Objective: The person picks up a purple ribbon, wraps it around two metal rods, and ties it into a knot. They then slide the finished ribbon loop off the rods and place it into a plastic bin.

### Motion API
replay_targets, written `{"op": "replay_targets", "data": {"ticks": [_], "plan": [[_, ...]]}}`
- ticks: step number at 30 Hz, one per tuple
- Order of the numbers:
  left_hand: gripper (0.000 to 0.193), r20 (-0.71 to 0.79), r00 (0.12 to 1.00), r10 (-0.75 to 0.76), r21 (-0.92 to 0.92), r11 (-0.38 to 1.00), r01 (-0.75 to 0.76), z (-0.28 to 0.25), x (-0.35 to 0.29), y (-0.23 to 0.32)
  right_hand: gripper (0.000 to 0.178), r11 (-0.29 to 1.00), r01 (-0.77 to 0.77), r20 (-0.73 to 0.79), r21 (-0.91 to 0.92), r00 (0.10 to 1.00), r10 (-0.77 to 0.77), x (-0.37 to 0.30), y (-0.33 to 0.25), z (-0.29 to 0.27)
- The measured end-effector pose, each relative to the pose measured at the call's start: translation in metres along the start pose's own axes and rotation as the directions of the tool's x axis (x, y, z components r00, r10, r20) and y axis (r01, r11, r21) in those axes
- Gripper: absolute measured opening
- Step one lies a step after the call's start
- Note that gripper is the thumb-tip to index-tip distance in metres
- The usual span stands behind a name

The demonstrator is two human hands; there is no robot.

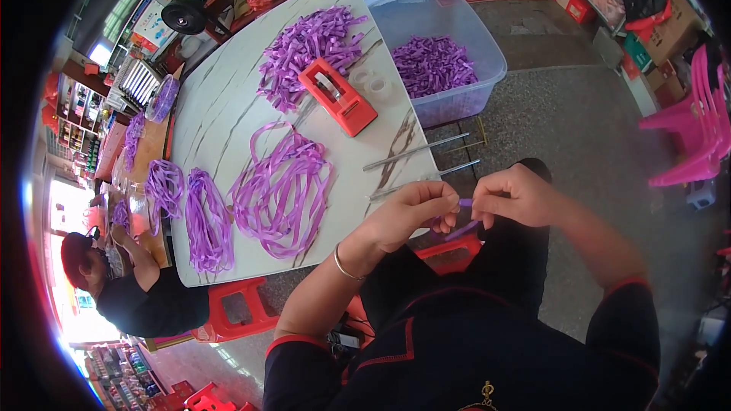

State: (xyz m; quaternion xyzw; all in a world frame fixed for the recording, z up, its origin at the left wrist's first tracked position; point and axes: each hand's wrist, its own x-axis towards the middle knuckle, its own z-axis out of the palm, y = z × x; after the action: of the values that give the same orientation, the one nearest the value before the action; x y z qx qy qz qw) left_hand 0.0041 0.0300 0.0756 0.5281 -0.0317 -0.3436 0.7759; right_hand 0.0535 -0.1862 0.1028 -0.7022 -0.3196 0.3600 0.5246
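Observation:
A short stretch of purple ribbon runs between my hands, over my lap by the table's near right corner. My left hand pinches one part of it, fingers curled. My right hand grips it a little to the right, thumb against the fingers; a loose part hangs below. Just beyond my left hand, thin metal rods stick out over the table edge. On the marble-patterned white table lie a loose coil of purple ribbon, a bundle of long ribbons and a red tape dispenser.
A heap of folded purple ribbon pieces lies beyond the dispenser, near clear tape rolls. A translucent bin of similar pieces stands right of the table. Another person sits at the left. Pink plastic chairs stand far right.

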Motion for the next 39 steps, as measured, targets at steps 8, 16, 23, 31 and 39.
{"op": "replay_targets", "data": {"ticks": [8, 16, 23, 31, 39], "plan": [[0.017, 0.219, 0.975, -0.033, 0.136, 0.991, 0.003, -0.003, 0.008, -0.005, 0.018, 0.928, -0.122, 0.151, 0.351, 0.986, 0.072, -0.011, 0.015, 0.001], [0.013, -0.145, 0.804, 0.577, 0.796, 0.550, -0.252, -0.026, 0.024, -0.006, 0.026, 0.956, -0.073, -0.292, 0.285, 0.943, 0.159, -0.016, 0.066, -0.023], [0.017, -0.293, 0.749, 0.594, 0.809, 0.571, -0.137, -0.062, 0.055, -0.009, 0.024, 0.976, 0.145, -0.635, 0.163, 0.773, -0.009, 0.039, 0.114, -0.024], [0.014, -0.294, 0.679, 0.673, 0.722, 0.622, -0.304, -0.071, 0.087, -0.013, 0.025, 0.962, 0.197, -0.501, 0.188, 0.862, -0.079, 0.077, 0.148, -0.006], [0.011, -0.243, 0.682, 0.690, 0.902, 0.419, -0.102, -0.061, 0.088, -0.007, 0.024, 0.961, 0.174, -0.613, 0.213, 0.790, -0.007, 0.079, 0.140, 0.022]]}}
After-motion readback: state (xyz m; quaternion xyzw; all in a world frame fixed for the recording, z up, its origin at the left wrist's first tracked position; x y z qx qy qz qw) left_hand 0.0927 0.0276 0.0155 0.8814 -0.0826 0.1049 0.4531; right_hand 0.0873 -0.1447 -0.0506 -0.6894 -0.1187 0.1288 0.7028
